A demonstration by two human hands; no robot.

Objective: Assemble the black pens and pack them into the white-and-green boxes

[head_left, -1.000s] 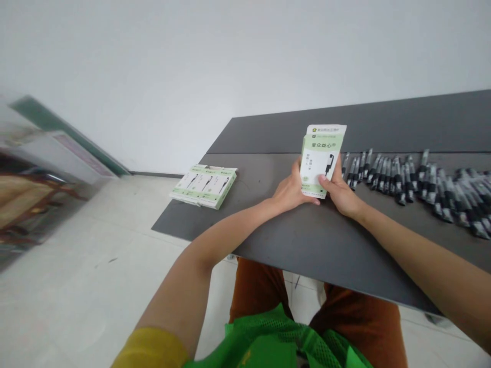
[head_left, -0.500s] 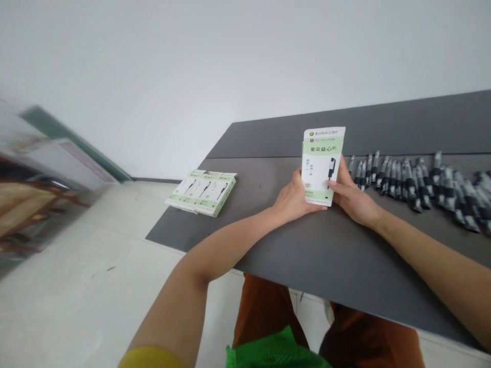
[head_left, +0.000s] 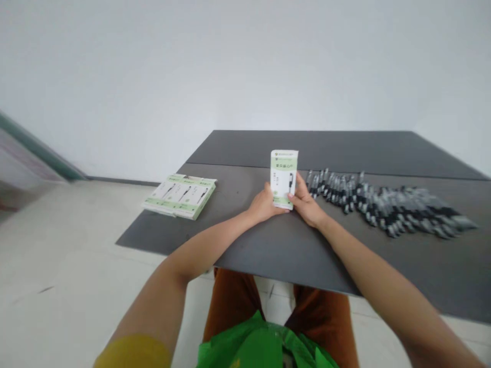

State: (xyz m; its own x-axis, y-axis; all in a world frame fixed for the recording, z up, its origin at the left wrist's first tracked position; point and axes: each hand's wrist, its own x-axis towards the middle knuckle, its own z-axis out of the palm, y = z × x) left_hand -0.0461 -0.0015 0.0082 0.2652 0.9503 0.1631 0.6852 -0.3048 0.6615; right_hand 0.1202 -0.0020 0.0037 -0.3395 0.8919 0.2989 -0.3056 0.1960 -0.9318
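A white and light green pen box [head_left: 283, 179] stands upright over the table, its front with a printed pen facing me. My left hand [head_left: 264, 203] grips its lower left side and bottom. My right hand [head_left: 305, 203] holds the lower right side, the thumb lying on the front face. Whatever is inside the box is hidden. Right of my hands lies a long heap of black pens in clear wrappers [head_left: 383, 207], the nearest ones close to my right fingers.
Several matching pen boxes [head_left: 180, 195] lie side by side on the left end of the dark grey table [head_left: 253, 250], partly at its edge. A pale wall [head_left: 245, 66] rises behind. The table's front edge runs just above my knees.
My view has swung to the right and levelled, so the boxes, pens and table appear further left. Both hands keep hold of the upright pen box.
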